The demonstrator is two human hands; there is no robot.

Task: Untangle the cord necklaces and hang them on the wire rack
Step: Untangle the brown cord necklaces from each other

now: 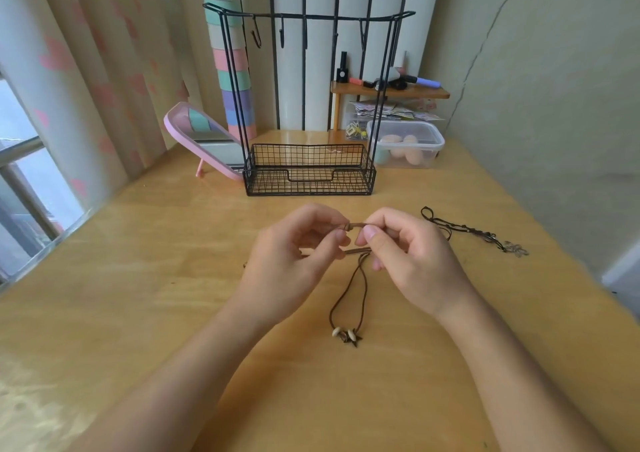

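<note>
A brown cord necklace (349,295) hangs from both of my hands over the wooden table, its pale beads and dark pendant resting on the wood near me. My left hand (294,254) pinches the cord's knotted top from the left. My right hand (412,257) pinches the same stretch from the right, fingertips almost touching. A second, black cord necklace (474,231) with a silvery charm lies stretched out on the table to the right of my hands. The black wire rack (310,171) stands behind them, with a basket base and several bare hooks along its top bar.
A pink-framed mirror (201,139) leans left of the rack. A clear plastic box (407,145) sits right of the rack, below a small wooden shelf (389,93) with cosmetics. Curtains and a window run along the left; a wall stands on the right.
</note>
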